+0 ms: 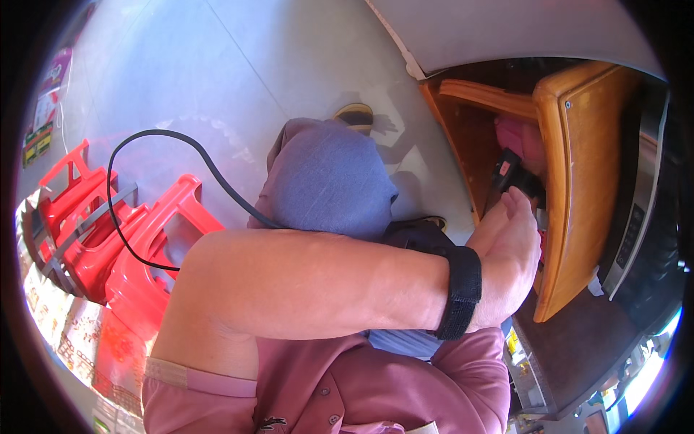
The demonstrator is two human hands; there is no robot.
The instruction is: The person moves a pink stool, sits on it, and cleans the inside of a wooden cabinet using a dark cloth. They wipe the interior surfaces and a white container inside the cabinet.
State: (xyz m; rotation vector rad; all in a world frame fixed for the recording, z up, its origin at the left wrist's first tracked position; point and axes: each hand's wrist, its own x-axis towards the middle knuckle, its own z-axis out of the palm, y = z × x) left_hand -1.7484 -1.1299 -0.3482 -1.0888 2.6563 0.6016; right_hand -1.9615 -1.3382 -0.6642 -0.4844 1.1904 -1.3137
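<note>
My left arm reaches across my body, a black strap around its wrist. My left hand (512,249) rests by the opening of a wooden drawer or cabinet (585,184), fingers extended and close together. It overlaps what appears to be my right forearm. Beyond its fingertips sits a black device (508,167) with a small red label, apparently strapped to my right wrist. My right hand (533,144) seems to be inside the wooden compartment, mostly behind its panel; its fingers are hidden. Something pink (508,134) shows beside it, too unclear to name.
Red plastic stools (143,255) stand at left, near a patterned cloth (81,347). A black cable (157,133) loops out beside my blue-grey clothed knee (331,179). A black appliance with a control panel (630,233) lies beyond the wooden panel. A pale panel (520,27) overhangs at upper right.
</note>
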